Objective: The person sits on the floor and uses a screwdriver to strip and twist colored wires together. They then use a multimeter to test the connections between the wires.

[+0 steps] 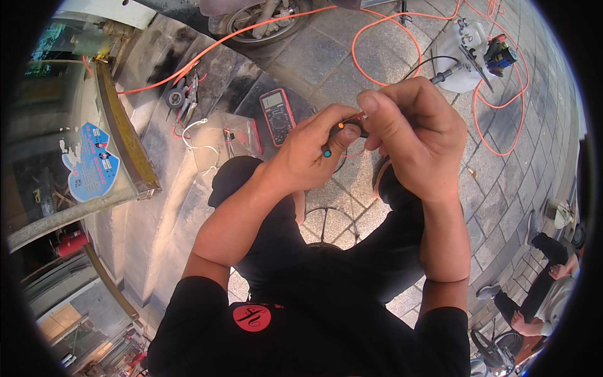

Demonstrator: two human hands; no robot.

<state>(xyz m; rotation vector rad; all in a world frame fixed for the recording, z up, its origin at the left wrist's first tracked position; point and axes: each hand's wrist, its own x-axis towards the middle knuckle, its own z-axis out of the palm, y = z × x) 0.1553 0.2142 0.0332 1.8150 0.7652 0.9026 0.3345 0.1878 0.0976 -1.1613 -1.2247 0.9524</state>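
Above my knees, my left hand (pixel 306 153) grips a small dark part, mostly covered by the fingers, with a teal round end (pixel 327 153) and an orange tip (pixel 341 126) showing. Close against it, my right hand (pixel 414 132) pinches something small and reddish (pixel 361 116) between thumb and fingers; its exact kind is hidden. A thin red wire (pixel 354 154) hangs below the hands. Just beyond my left hand, a red-framed digital multimeter (pixel 277 115) lies on the stone step. Beside it is a clear plastic bag or box (pixel 235 136) holding small parts.
Pliers (pixel 191 101), a roll of tape (pixel 175 98) and a white cable (pixel 188 141) lie on the step. An orange cord (pixel 226 36) loops over the paving. At upper right stands a white container (pixel 459 56) with tools. A seated person (pixel 541 292) is at lower right.
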